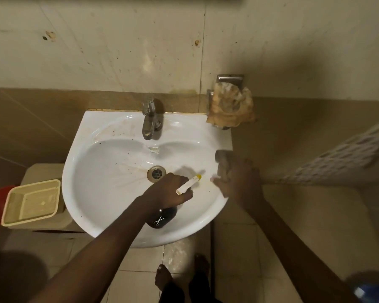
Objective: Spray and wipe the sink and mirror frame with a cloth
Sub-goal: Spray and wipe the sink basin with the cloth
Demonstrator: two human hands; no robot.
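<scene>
A: Where does the nozzle point, relative to the cloth?

B: The left hand [169, 191] is curled round the neck of a dark, rounded plastic spray bottle [161, 217] with a white scissors mark, held over the near half of the white ceramic wall-hung sink [109, 200]. Its slim white spray nozzle with a yellow tip [189, 183] runs up and to the right, so its long axis aims straight at the right inner wall of the basin.

A: And the cloth?

B: The right hand [239, 182] is just beyond that tip, at the sink's right rim. It is blurred, but its fingers appear bunched round a crumpled grey-brown cloth [223, 164] that sticks out above the knuckles. Whether the cloth touches the porcelain, I cannot tell.

A: So the right hand is nearer the patch being sprayed.

B: Yes, I judge so. A wipe would begin there and sweep left toward the round metal drain [156, 173], where brown streaks and dark specks lie.

A: The far side?

B: The ledge around the chrome tap [149, 119] looks stained too, well apart from both hands. No mirror frame is in view.
</scene>
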